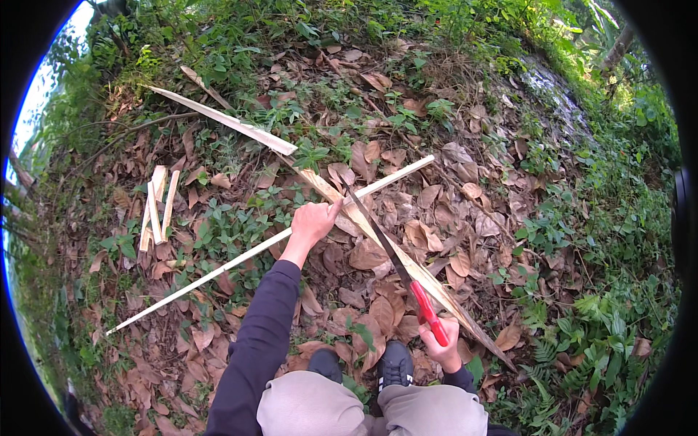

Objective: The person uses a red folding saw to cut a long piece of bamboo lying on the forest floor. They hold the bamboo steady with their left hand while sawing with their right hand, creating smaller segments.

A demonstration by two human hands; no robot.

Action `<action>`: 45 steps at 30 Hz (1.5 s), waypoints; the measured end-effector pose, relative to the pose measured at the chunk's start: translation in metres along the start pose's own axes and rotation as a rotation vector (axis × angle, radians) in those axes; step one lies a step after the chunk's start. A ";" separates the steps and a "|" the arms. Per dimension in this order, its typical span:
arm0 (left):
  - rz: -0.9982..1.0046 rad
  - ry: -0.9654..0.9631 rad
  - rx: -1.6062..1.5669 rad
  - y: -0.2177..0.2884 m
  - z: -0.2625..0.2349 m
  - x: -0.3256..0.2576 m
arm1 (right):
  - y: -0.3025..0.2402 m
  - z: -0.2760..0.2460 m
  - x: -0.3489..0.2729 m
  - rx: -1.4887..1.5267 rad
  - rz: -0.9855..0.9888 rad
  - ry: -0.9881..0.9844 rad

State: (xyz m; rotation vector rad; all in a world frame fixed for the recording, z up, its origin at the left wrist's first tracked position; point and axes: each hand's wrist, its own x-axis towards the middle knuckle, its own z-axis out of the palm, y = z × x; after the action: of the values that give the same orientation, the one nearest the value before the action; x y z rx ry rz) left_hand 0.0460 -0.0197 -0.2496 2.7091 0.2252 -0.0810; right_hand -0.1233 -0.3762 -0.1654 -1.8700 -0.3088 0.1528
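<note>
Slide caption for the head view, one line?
Over fallen leaves, left hand on a pale stick, right hand gripping a red-handled saw, blade crossing it.

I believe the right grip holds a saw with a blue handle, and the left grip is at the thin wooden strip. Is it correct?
Not quite: the handle of the saw is red, not blue, as the head view shows. The right grip does hold the saw, and the left grip is at the thin wooden strip.

The handsaw [397, 261] has a glossy plastic handle [427, 311] and dark metal blade [386, 244]. The slim stick [218, 272] is smooth, matt wood, the split plank [436, 288] rougher.
</note>
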 end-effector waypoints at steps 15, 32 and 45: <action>0.041 -0.023 0.020 -0.012 -0.005 0.017 | -0.006 -0.025 0.020 -0.131 -0.124 -0.180; 0.035 0.076 0.065 0.007 0.022 -0.007 | 0.017 0.038 0.087 0.043 -0.025 -0.082; -0.017 0.113 0.080 0.003 0.017 0.000 | 0.019 0.036 0.086 0.024 0.008 -0.104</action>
State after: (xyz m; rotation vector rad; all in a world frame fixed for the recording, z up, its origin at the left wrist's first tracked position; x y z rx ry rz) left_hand 0.0460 -0.0298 -0.2637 2.7944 0.2835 0.0601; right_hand -0.0480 -0.3248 -0.1909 -1.8434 -0.3691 0.2583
